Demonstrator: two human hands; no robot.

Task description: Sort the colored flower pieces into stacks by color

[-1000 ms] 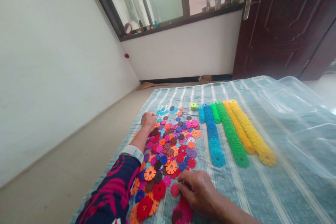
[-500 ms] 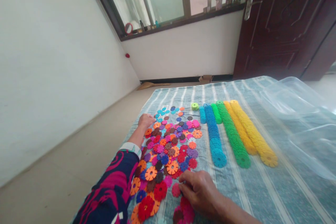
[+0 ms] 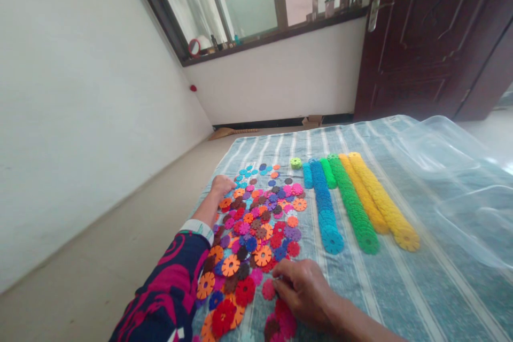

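Indoors, discs (image 3: 250,244) on striped cloth (image 3: 433,256), white wall (image 3: 80,107), dark-red door (image 3: 428,32)

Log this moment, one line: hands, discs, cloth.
left hand: far-left edge of mixed discs, grip unclear; right hand: beside pinkish-red disc, grip unclear; disc rows: blue, green, yellow, overlapping; striped cloth: beneath discs

White wall (image 3: 72,107), dark red door (image 3: 425,53).

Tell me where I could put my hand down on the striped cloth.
Bare cloth shows between the yellow rows and the clear plastic, and between the long green row and the right hand. A narrow strip separates the loose discs from the near half of the long blue row. It's crowded from right hand to left hand, where discs overlap.
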